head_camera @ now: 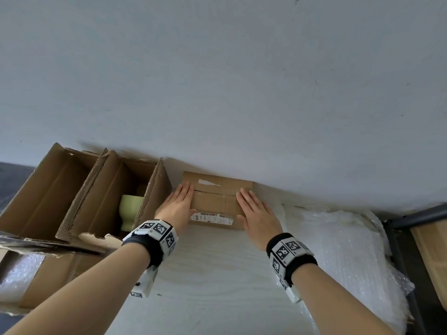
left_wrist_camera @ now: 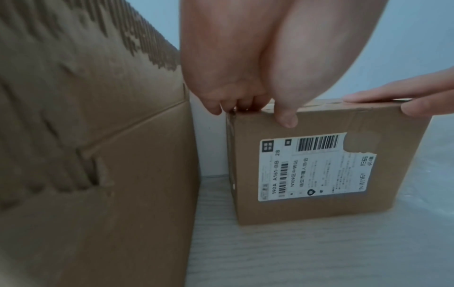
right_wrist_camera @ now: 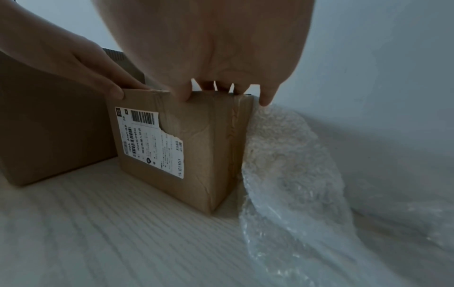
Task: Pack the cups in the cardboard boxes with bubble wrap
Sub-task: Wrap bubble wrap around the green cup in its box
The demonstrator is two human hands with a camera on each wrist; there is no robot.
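A small cardboard box point(head_camera: 215, 201) point(left_wrist_camera: 319, 165) point(right_wrist_camera: 196, 147) with a torn white shipping label stands against the wall, its top flaps folded down. My left hand point(head_camera: 180, 201) point(left_wrist_camera: 245, 93) lies flat on the left end of its top, thumb over the front edge. My right hand point(head_camera: 254, 209) point(right_wrist_camera: 221, 85) lies flat on the right end, fingers straight. A pale green cup point(head_camera: 129, 211) sits inside the open box point(head_camera: 113, 197) to the left. Bubble wrap point(head_camera: 338, 250) point(right_wrist_camera: 290, 165) lies on the table right of the small box.
A second open cardboard box point(head_camera: 46, 194) stands at far left. Another box point(head_camera: 29, 276) holding bubble wrap sits at the near left. The table's right edge meets a dark frame point(head_camera: 411, 216). The wall point(head_camera: 217, 93) runs right behind the boxes.
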